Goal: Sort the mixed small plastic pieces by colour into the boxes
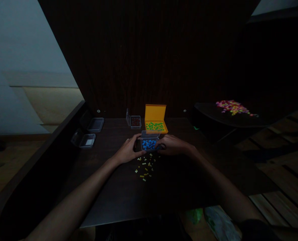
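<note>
A small clear plastic box (142,147) with its lid raised stands near the middle of the dark table, and blue toy-brick pieces (149,144) lie inside it. My left hand (129,149) grips the box's left side, thumb at the front corner and fingers toward the back. On the right side, my right hand (172,144) is closed at the edge, with a fingertip dipping in among the blue pieces. Whether that fingertip pinches a piece is hidden. Just in front of the box, pale yellow pieces (145,169) are scattered on the tabletop.
Behind stands an open yellow case (155,112) of green pieces. A clear box (135,122) with dark red pieces is to its left. Two more clear cases (96,124) (88,141) lie farther left. A multicoloured pile (233,107) rests on a side shelf. Dark panels edge the table.
</note>
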A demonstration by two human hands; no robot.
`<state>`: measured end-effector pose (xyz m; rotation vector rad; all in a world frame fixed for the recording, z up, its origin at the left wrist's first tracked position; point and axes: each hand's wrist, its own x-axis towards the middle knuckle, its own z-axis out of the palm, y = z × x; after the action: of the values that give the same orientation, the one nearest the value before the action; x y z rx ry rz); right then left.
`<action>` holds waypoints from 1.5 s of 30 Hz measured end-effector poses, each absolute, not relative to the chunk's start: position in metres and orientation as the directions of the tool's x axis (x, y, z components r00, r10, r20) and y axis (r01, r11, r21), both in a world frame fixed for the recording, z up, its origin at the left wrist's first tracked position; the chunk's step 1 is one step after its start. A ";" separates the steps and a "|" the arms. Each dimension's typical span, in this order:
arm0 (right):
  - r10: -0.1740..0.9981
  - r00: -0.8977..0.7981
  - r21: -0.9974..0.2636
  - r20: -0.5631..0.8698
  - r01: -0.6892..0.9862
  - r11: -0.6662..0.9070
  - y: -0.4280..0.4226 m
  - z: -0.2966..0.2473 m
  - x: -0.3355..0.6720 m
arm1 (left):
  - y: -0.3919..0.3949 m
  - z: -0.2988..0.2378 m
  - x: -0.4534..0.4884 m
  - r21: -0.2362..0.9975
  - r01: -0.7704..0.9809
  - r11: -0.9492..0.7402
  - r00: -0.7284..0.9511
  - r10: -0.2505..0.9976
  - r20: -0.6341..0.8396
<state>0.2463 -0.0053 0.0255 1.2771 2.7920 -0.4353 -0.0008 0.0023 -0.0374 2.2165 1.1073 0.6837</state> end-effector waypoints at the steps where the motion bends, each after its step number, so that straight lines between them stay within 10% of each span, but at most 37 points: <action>1: 0.740 -0.656 -0.237 -0.150 0.750 0.618 -0.005 0.025 0.246 | 0.003 -0.038 -0.001 0.679 0.537 -0.501 0.528 0.827 0.193; 23: 0.768 -0.637 -0.456 0.071 0.664 0.593 -0.008 0.019 0.261 | 0.002 -0.035 0.000 0.688 0.545 -0.479 0.513 0.840 0.178; 32: 0.906 -0.105 -0.766 0.411 0.499 0.405 -0.022 -0.019 0.271 | 0.003 -0.037 -0.001 0.743 0.497 -0.449 0.491 0.851 0.187; 45: 0.888 -0.042 -0.748 0.458 0.522 0.410 -0.011 -0.042 0.263 | 0.006 -0.038 -0.001 0.793 0.429 -0.433 0.411 0.875 0.255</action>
<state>0.2630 -0.0109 -0.0422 2.3689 3.2490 -0.9089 -0.0010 0.0056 -0.0377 2.0287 1.1037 0.8962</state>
